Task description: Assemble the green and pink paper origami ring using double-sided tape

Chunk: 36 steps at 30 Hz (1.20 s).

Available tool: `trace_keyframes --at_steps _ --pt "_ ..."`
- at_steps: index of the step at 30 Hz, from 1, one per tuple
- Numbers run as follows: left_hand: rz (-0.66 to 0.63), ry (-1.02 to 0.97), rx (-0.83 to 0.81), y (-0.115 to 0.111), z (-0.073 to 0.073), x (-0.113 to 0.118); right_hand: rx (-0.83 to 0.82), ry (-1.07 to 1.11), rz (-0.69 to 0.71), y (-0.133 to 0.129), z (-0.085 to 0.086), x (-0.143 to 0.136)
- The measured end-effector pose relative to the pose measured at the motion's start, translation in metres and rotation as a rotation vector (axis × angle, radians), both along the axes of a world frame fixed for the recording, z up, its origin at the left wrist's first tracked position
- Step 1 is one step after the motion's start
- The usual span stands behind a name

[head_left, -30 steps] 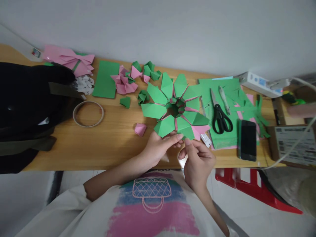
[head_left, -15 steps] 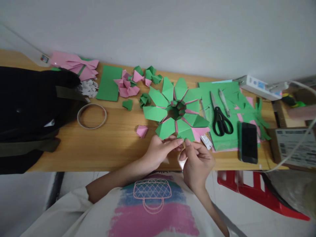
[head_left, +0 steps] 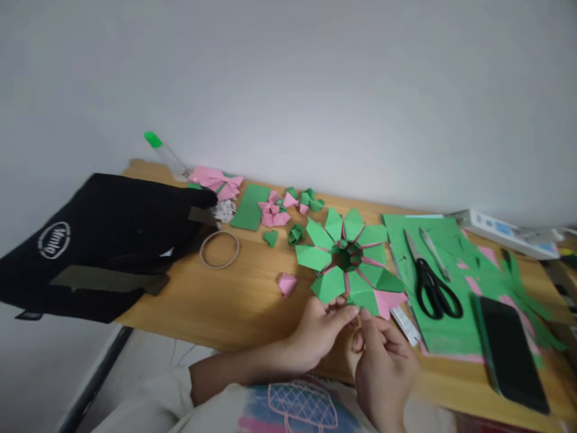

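Observation:
A folded paper flower [head_left: 328, 284], with green petals and pink edges around an open middle, lies at the table's near side. My left hand [head_left: 318, 331] pinches the tip of its nearest green petal between thumb and fingers. Close beside it, my right hand [head_left: 385, 358] grips the same petal tip with thumb and forefinger, its other fingers curled. A pink petal [head_left: 388, 302] shows just right of that spot. Left of the flower sit a small pink folded paper piece [head_left: 287, 284] and a green folded piece [head_left: 296, 234].
Black scissors [head_left: 433, 294] and a pen-like cutter [head_left: 435, 252] lie on green paper sheets [head_left: 455, 331], with a phone [head_left: 511, 352] nearby. A tape ring [head_left: 219, 249], a black bag [head_left: 103, 240], pink and green paper pieces [head_left: 274, 210] and a power strip [head_left: 509, 233] are also here.
The view has tilted up and shifted left, so more wall and bag show and the table sits lower. Both hands stay at the same petal tip.

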<state>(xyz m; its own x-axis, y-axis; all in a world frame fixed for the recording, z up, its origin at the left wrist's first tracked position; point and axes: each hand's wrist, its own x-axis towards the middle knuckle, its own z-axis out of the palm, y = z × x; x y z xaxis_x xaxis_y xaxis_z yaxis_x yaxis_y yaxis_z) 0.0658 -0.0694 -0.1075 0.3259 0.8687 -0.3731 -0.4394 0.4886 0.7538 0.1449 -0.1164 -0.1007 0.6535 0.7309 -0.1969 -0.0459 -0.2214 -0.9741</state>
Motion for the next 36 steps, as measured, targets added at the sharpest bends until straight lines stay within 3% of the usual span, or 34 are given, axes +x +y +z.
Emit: trace_keyframes --at_steps 5,7,10,14,17,20,24,27,29,31,36 --pt "-0.198 0.086 0.094 -0.001 0.000 -0.012 0.016 -0.046 0.002 0.001 -0.001 -0.004" --pt "-0.326 0.159 0.151 0.001 0.003 -0.034 0.024 -0.073 0.017 -0.002 -0.003 -0.001" --pt "-0.437 0.366 0.236 0.011 0.010 -0.089 0.003 -0.131 0.078 -0.010 -0.011 0.007" --pt "-0.133 0.838 0.355 0.039 0.024 -0.167 -0.035 -0.253 0.325 -0.020 -0.021 0.015" --pt "-0.007 1.117 0.422 0.054 0.026 -0.200 0.012 -0.317 0.507 -0.022 -0.023 0.012" --pt "-0.015 1.251 0.478 0.051 0.018 -0.202 0.094 -0.452 0.677 -0.021 -0.022 0.005" --pt "-0.067 1.248 0.538 0.026 0.018 -0.185 0.207 -0.661 0.879 -0.017 -0.016 -0.005" --pt "-0.172 1.069 0.597 0.001 0.036 -0.172 0.322 -0.735 0.760 -0.012 -0.001 -0.010" --pt "-0.299 0.693 0.684 -0.013 0.052 -0.163 0.442 -0.810 0.615 -0.006 0.014 -0.013" --pt "-0.331 0.483 0.711 -0.023 0.065 -0.155 0.594 -0.888 0.608 -0.002 0.029 -0.014" --pt "-0.307 0.404 0.779 -0.035 0.074 -0.139 0.658 -0.997 0.504 -0.005 0.046 -0.009"
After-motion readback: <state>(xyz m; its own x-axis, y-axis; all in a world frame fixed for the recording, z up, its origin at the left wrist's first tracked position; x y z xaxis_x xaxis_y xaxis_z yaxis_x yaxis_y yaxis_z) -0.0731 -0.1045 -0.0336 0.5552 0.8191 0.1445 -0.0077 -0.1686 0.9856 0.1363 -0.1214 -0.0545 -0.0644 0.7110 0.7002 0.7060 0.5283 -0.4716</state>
